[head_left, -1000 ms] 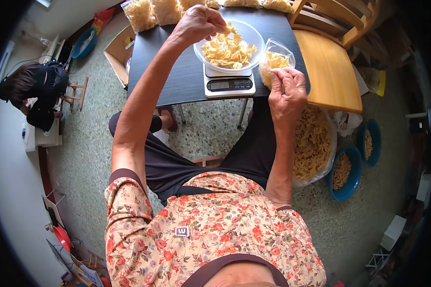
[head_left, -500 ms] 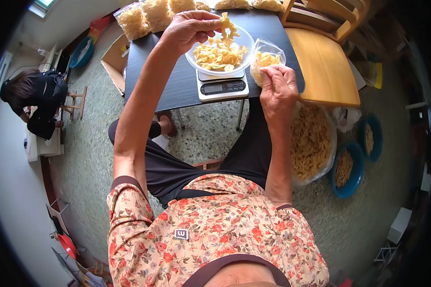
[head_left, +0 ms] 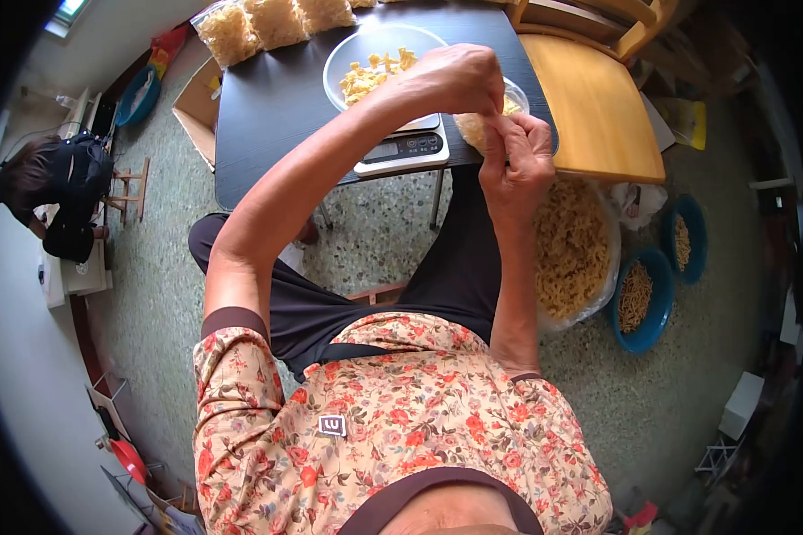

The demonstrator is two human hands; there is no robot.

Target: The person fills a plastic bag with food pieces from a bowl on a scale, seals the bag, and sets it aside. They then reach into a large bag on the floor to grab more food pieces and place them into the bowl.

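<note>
My left hand (head_left: 467, 75) reaches across to the mouth of a clear plastic bag (head_left: 470, 131). Its fingers are closed and point down; what they hold is hidden. With a pinch grip, my right hand (head_left: 517, 159) holds the bag's near edge. Pale yellow pieces show inside the bag. To the left, a translucent plastic bowl (head_left: 332, 73) holds yellow, curled, chip-like pieces (head_left: 361, 82). A kitchen scale (head_left: 404, 152) with a dark display panel sits at the table's near edge, under the bowl. My left forearm covers part of both.
Several filled bags (head_left: 277, 22) line the far side of the dark table (head_left: 268, 116). A wooden chair (head_left: 589, 107) adjoins its right side. On the floor are a large lined tub (head_left: 608, 267) of similar pieces and blue basins (head_left: 662, 330). A person (head_left: 71, 178) sits at far left.
My left hand has moved right, from above the bowl with a few yellow pieces in its fingers to the bag's mouth. My right hand still holds the bag. The view has shifted slightly.
</note>
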